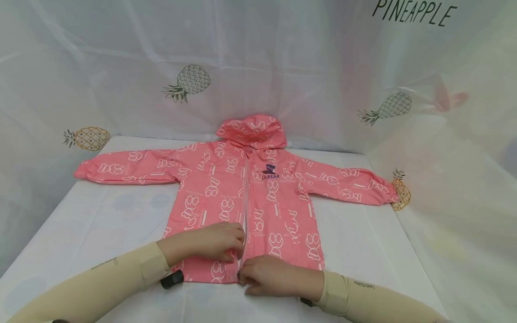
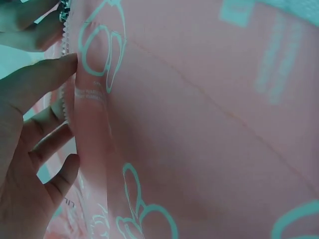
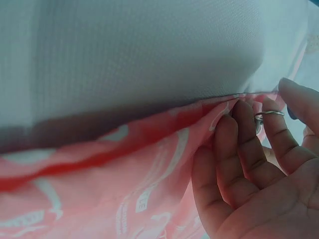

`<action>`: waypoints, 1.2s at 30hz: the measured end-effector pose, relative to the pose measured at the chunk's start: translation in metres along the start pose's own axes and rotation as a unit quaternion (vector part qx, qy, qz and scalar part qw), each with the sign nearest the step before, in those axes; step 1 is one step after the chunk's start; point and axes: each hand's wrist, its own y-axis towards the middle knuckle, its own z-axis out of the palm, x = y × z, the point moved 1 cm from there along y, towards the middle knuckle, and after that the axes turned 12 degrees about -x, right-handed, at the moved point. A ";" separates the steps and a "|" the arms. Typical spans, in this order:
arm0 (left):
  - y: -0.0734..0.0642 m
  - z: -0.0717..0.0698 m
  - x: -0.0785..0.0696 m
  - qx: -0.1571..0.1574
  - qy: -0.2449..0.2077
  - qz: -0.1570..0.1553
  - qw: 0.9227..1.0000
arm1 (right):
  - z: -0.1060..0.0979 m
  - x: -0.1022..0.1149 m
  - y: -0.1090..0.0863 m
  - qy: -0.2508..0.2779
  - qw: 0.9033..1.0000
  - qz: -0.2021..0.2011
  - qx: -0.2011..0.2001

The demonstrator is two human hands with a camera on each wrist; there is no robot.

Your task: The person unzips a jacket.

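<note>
A pink hooded child's jacket (image 1: 210,197) with white bear outlines lies spread flat, front up, hood away from me. Its front zipper (image 1: 246,202) runs down the middle, the two edges slightly apart lower down. My left hand (image 1: 216,241) pinches the left front edge just above the hem; in the left wrist view its thumb and fingers lie at the zipper teeth (image 2: 65,42). At the zipper's bottom end, my right hand (image 1: 276,276) pinches the right front corner. The right wrist view shows its fingers at the hem (image 3: 174,117), one wearing a ring (image 3: 271,113). Fingers partly hide the zipper's lower end.
The jacket lies on a white-covered table (image 1: 357,229). Its sleeves (image 1: 133,167) stretch out to both sides, and the hood (image 1: 252,131) lies near the back edge. Behind hangs a white curtain (image 1: 282,54) printed with pineapples.
</note>
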 end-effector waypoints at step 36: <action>0.003 0.009 0.012 0.013 -0.106 -0.004 0.994 | 0.002 -0.013 -0.001 0.131 0.991 -0.002 0.011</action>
